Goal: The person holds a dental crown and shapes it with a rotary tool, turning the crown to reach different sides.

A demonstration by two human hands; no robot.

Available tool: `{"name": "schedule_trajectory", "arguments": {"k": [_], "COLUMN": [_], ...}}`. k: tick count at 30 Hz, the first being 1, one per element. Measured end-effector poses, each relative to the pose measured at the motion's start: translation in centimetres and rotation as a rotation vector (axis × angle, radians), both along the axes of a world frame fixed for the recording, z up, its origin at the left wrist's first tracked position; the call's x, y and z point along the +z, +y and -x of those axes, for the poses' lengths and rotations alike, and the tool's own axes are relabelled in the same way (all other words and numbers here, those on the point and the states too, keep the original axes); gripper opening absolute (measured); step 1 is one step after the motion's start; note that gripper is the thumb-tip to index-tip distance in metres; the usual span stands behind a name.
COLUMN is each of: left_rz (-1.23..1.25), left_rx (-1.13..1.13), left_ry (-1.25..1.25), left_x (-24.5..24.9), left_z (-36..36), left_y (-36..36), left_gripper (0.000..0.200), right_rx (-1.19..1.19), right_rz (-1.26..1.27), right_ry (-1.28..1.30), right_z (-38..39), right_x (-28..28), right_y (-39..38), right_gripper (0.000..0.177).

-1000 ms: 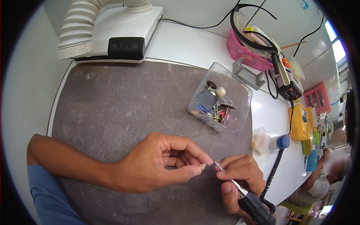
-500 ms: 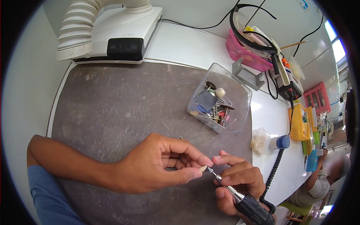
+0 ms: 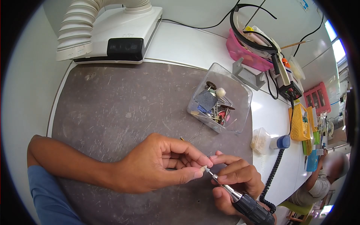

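Observation:
My left hand pinches a small pale piece between thumb and forefinger, low over the scratched grey mat. My right hand grips a rotary handpiece with a black body and a metal nose. Its thin bit tip touches the small piece. A black coiled cord runs from the handpiece up toward the back right.
A clear plastic box of several burs and polishing bits stands behind my hands. A white extractor unit with a ribbed hose sits at the back. Pink basket, yellow basket, small jars; another person sits at right.
My right hand has dropped slightly and brought the handpiece tip leftward against the small piece. The left hand has stayed almost still.

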State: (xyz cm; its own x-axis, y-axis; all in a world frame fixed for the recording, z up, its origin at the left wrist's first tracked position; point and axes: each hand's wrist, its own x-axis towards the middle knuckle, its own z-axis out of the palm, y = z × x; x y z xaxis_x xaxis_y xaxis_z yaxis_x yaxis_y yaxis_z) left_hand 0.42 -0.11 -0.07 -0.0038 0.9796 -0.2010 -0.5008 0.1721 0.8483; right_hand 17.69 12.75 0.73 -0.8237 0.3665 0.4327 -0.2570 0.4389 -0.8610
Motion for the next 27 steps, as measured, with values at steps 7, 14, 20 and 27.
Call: {"name": "schedule_trajectory", "arguments": {"k": [7, 14, 20, 27], "left_rz": [-0.004, 0.0, -0.017, -0.031], "left_rx": [0.008, -0.005, 0.007, 0.019], "left_ry": [0.013, 0.006, 0.01, 0.021], "left_x": [0.05, 0.03, 0.05, 0.04], "left_z": [0.02, 0.04, -0.03, -0.03], "left_y": [0.02, 0.05, 0.05, 0.08], "left_gripper": [0.024, 0.025, 0.024, 0.024], "right_rx": [0.022, 0.014, 0.004, 0.02], "right_rz": [-0.015, 0.015, 0.027, 0.015], "right_ry": [0.004, 0.001, -0.002, -0.003], "right_z": [0.03, 0.0, 0.0, 0.02], "right_x": [-0.09, -0.15, -0.17, -0.11], "right_y": [0.03, 0.04, -0.05, 0.02], "right_gripper": [0.025, 0.026, 0.026, 0.026]}}
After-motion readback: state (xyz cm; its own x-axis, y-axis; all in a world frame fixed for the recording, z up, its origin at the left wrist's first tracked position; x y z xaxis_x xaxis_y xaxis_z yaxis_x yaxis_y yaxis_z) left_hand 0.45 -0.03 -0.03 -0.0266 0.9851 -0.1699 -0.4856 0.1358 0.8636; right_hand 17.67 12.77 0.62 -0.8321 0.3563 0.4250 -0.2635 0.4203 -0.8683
